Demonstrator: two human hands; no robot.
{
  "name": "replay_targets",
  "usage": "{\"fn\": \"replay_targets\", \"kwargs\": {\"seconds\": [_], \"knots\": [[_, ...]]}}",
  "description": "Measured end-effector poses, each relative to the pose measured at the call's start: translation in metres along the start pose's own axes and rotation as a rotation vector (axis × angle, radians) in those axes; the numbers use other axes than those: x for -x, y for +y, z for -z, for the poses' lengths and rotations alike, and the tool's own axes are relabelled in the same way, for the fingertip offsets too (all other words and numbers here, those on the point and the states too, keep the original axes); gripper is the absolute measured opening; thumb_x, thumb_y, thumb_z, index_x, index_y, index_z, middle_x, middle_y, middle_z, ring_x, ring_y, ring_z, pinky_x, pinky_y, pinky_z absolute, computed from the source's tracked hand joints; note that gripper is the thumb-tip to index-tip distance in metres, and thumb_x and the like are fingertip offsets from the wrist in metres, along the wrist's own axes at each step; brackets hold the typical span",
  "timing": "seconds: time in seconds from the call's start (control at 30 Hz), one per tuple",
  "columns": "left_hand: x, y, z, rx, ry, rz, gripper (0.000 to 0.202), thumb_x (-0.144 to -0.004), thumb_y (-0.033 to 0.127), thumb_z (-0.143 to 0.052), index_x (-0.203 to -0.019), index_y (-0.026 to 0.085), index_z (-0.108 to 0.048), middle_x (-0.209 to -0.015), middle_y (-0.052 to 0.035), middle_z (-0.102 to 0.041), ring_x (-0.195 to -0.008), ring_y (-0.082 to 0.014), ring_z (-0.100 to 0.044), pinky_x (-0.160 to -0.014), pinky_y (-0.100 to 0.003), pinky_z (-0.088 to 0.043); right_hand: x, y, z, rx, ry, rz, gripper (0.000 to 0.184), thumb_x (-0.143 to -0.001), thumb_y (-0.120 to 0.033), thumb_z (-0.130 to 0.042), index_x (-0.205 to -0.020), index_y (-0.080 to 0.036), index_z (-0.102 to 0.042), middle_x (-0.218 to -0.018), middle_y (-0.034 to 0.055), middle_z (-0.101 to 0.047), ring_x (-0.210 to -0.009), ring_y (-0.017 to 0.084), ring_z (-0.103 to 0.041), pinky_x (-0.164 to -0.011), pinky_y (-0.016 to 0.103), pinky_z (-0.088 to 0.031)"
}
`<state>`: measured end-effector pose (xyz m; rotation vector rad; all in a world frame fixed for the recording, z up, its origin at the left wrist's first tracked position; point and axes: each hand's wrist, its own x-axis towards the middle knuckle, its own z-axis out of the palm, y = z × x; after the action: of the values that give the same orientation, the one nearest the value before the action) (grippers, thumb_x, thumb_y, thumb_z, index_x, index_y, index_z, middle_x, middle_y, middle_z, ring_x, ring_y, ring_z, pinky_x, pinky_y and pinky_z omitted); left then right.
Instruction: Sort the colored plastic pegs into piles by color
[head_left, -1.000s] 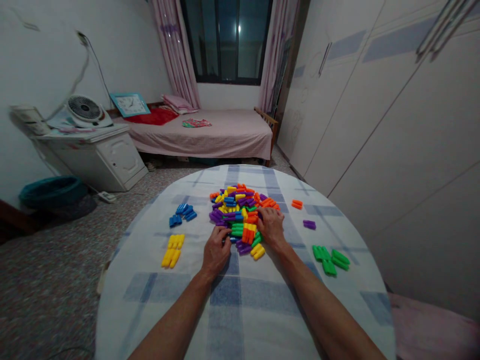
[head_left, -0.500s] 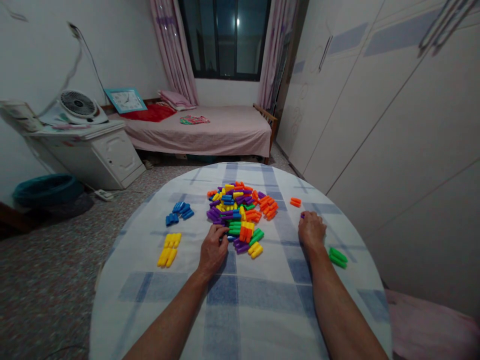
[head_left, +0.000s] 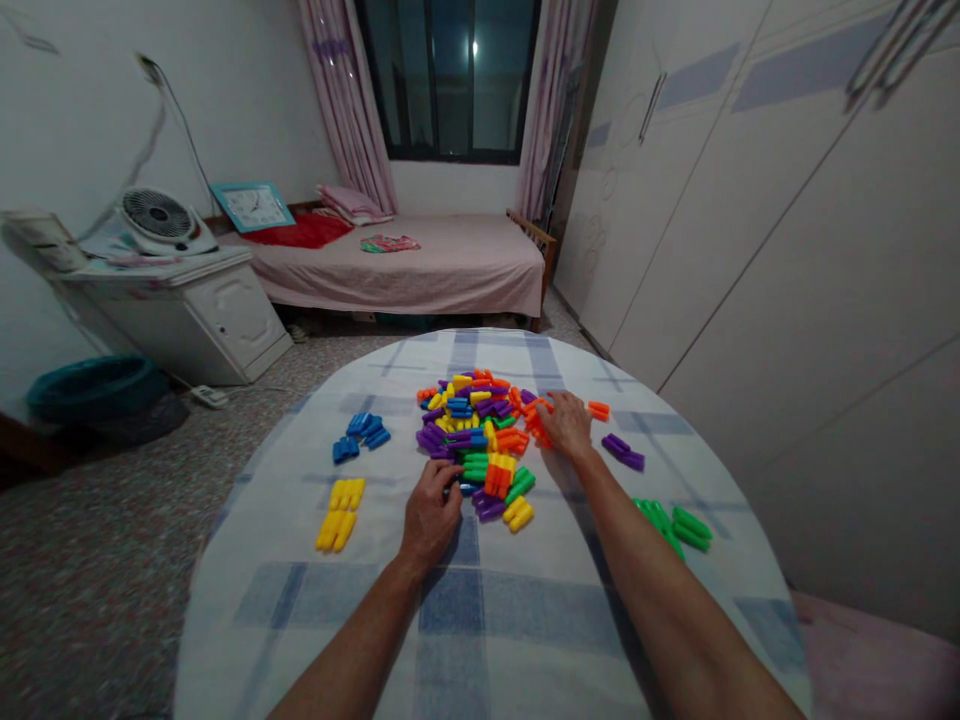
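- Plastic peg pile [head_left: 469, 430], mixed colours, on the checked tablecloth [head_left: 525, 610]
- Left hand [head_left: 431, 515] curled at the pile's near edge; I can't tell if it grips anything
- Right hand [head_left: 568, 425] open, resting on orange pegs [head_left: 538, 424]

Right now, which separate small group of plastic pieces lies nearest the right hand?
The orange pair, beside the right hand; the purple pieces lie farther out, the green group farther still.
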<state>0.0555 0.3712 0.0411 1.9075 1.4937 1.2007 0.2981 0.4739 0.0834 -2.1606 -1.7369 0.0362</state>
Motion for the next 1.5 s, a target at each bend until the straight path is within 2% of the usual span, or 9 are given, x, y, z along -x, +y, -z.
{"fn": "replay_targets", "kwargs": {"seconds": [0.23, 0.63, 0.73, 0.83, 1.0, 1.13, 1.3, 1.4, 1.5], "knots": [[-0.001, -0.003, -0.002, 0.000, 0.004, 0.003, 0.025, -0.084, 0.016, -0.044, -0.098, 0.018, -0.065, -0.104, -0.0070, -0.056, -0.098, -0.0159, -0.057, -0.079, -0.026, -0.051, -0.030, -0.029, -0.006, 0.085, -0.185, -0.090, 0.041, -0.089, -0.035, -0.046, -0.123, -0.016, -0.058, -0.127, 0.0145, -0.054, -0.118, 0.029, -0.048, -0.097, 0.046, -0.038], [-0.001, 0.000, 0.000, 0.017, -0.002, 0.014, 0.025, -0.084, 0.018, -0.044, -0.098, 0.018, -0.066, -0.104, -0.0074, -0.056, -0.095, -0.0158, -0.058, -0.078, -0.027, -0.052, -0.041, -0.037, -0.003, 0.100, -0.172, -0.139, 0.035, -0.086, -0.033, -0.053, -0.112, -0.011, -0.064, -0.118, 0.0174, -0.058, -0.115, 0.029, -0.052, -0.095, 0.048, -0.038], [-0.001, 0.001, 0.000, 0.011, 0.006, 0.014, 0.025, -0.084, 0.018, -0.044, -0.098, 0.017, -0.065, -0.104, -0.0075, -0.057, -0.096, -0.0158, -0.058, -0.078, -0.026, -0.052, -0.034, -0.019, 0.015, 0.109, -0.106, -0.124, 0.038, -0.089, -0.036, -0.047, -0.114, -0.012, -0.063, -0.121, 0.0175, -0.056, -0.116, 0.030, -0.050, -0.093, 0.047, -0.040], [-0.002, 0.002, 0.000, 0.005, 0.015, 0.012, 0.025, -0.083, 0.017, -0.045, -0.097, 0.017, -0.065, -0.103, -0.0071, -0.057, -0.096, -0.0159, -0.059, -0.079, -0.027, -0.052, -0.021, 0.021, 0.039, 0.166, -0.040, -0.149, 0.038, -0.088, -0.035, -0.047, -0.114, -0.013, -0.064, -0.119, 0.0173, -0.057, -0.115, 0.030, -0.050, -0.091, 0.047, -0.041], [-0.001, 0.004, 0.000, -0.001, 0.010, 0.018, 0.025, -0.083, 0.018, -0.044, -0.097, 0.018, -0.065, -0.102, -0.0064, -0.057, -0.091, -0.0148, -0.059, -0.079, -0.027, -0.051, 0.006, 0.100, 0.060, 0.281, -0.139, -0.278, 0.041, -0.087, -0.037, -0.049, -0.117, -0.014, -0.063, -0.119, 0.0162, -0.058, -0.112, 0.030, -0.054, -0.086, 0.042, -0.045], [-0.002, 0.004, 0.001, -0.009, 0.001, 0.019, 0.025, -0.084, 0.019, -0.044, -0.097, 0.018, -0.065, -0.104, -0.0063, -0.057, -0.092, -0.0152, -0.059, -0.079, -0.027, -0.050, 0.015, 0.136, 0.055, 0.224, -0.259, -0.324, 0.038, -0.088, -0.038, -0.049, -0.111, -0.014, -0.067, -0.113, 0.0148, -0.063, -0.104, 0.026, -0.060, -0.079, 0.032, -0.047], [-0.002, 0.003, 0.002, -0.008, 0.000, 0.021, 0.025, -0.084, 0.020, -0.044, -0.097, 0.017, -0.065, -0.104, -0.0068, -0.057, -0.093, -0.0158, -0.059, -0.080, -0.028, -0.050, 0.009, 0.136, 0.053, 0.206, -0.275, -0.287, 0.042, -0.090, -0.043, -0.047, -0.115, -0.016, -0.067, -0.117, 0.0147, -0.062, -0.107, 0.026, -0.059, -0.084, 0.032, -0.046], [-0.001, 0.002, 0.001, 0.004, 0.004, 0.014, 0.025, -0.084, 0.020, -0.044, -0.097, 0.018, -0.065, -0.104, -0.0071, -0.057, -0.093, -0.0160, -0.059, -0.079, -0.028, -0.051, 0.001, 0.121, 0.054, 0.251, -0.165, -0.231, 0.045, -0.091, -0.038, -0.046, -0.128, -0.016, -0.058, -0.127, 0.0161, -0.055, -0.115, 0.027, -0.055, -0.090, 0.035, -0.045], [-0.001, 0.000, 0.000, 0.006, 0.003, 0.010, 0.026, -0.084, 0.019, -0.044, -0.098, 0.018, -0.065, -0.104, -0.0072, -0.057, -0.094, -0.0161, -0.059, -0.078, -0.028, -0.051, -0.010, 0.103, 0.050, 0.302, -0.170, -0.187, 0.043, -0.089, -0.034, -0.049, -0.125, -0.013, -0.060, -0.124, 0.0189, -0.054, -0.115, 0.028, -0.054, -0.089, 0.037, -0.046]]}}
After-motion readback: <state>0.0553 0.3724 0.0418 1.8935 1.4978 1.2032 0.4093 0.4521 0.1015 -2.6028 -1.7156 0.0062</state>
